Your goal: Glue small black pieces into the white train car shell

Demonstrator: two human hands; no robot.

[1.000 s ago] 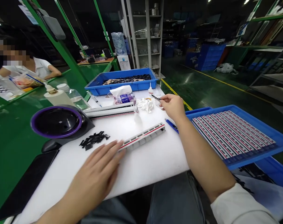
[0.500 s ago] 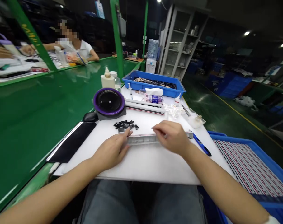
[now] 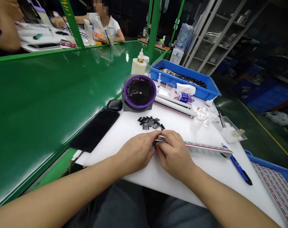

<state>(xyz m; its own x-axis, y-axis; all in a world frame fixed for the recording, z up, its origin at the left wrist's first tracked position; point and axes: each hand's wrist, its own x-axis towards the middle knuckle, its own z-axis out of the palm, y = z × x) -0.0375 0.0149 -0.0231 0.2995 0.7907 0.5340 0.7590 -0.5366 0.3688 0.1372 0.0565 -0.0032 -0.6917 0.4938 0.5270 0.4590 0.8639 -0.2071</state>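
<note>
A long pale plastic bar (image 3: 205, 146) with a red line along its top lies across the white table, its left end between my hands. My left hand (image 3: 140, 152) is closed around that end. My right hand (image 3: 173, 155) bends over it, thumb and fingers pinched at a small black piece (image 3: 154, 144) by the bar's tip. Fingers hide most of this contact, so I cannot tell whether the piece touches the bar. Just beyond my hands lies a heap of similar small black pieces (image 3: 150, 122).
Behind the heap stands a purple-rimmed round device (image 3: 140, 91). A phone (image 3: 96, 129) lies left and a blue pen-like tool (image 3: 240, 169) right. Farther back are more bars (image 3: 174, 106), crumpled tissue (image 3: 204, 116) and a blue tray (image 3: 184, 84). A co-worker (image 3: 108, 25) sits across the green conveyor (image 3: 51, 95).
My right hand has moved to the bar's left end, meeting my left hand there with the small dark piece. The bar now slants down to the right; the camera view has turned left.
</note>
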